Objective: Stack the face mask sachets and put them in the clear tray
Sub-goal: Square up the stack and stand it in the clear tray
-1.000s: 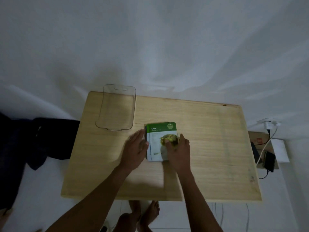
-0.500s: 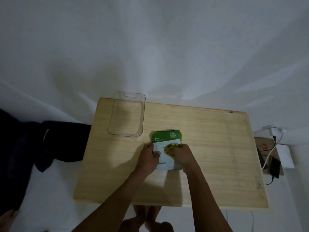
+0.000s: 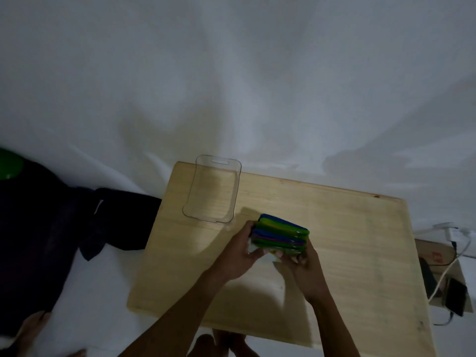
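Observation:
A stack of face mask sachets (image 3: 282, 234) is tipped up on the wooden table (image 3: 347, 240), so that I see its coloured top edges: blue, green, purple. My left hand (image 3: 240, 253) grips the stack's left side. My right hand (image 3: 305, 264) grips its right and near side. The clear tray (image 3: 235, 191) stands with nothing in it at the table's far left corner, a short way beyond and to the left of the stack.
A dark cloth (image 3: 51, 228) lies on the floor left of the table. On the right are a cardboard box (image 3: 435, 256), a phone (image 3: 456, 296) and white cables (image 3: 448, 269). Bare feet (image 3: 221, 343) show under the table's near edge.
Both hands have closed on the stack and lifted it from lying flat onto its edge. The view has shifted, so the table sits further right.

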